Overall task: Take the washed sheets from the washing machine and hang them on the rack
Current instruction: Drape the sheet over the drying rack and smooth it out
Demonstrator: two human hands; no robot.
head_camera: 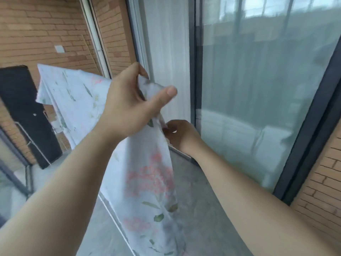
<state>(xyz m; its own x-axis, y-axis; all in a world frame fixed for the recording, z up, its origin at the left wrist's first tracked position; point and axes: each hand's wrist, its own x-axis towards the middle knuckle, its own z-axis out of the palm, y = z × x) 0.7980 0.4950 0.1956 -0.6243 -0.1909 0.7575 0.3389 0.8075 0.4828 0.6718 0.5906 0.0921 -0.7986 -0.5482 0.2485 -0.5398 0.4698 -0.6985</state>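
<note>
The floral sheet (151, 182) hangs limp from 6 o'clock up to centre, thin, soft and likely damp-heavy, so its hem seems the best hold. At centre my right hand (181, 135) pinches that edge. Just toward 10 o'clock my left hand (127, 109) has its fingers curled round a bunched fold.

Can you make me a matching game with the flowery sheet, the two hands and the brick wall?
Things:
1. sheet
2. left hand
3. right hand
4. brick wall

Match with:
A. orange-brown
B. holds the sheet lower down
C. pale, with pink flowers and green leaves
D. holds the sheet higher up

Pairs: 1-C, 2-D, 3-B, 4-A
</note>
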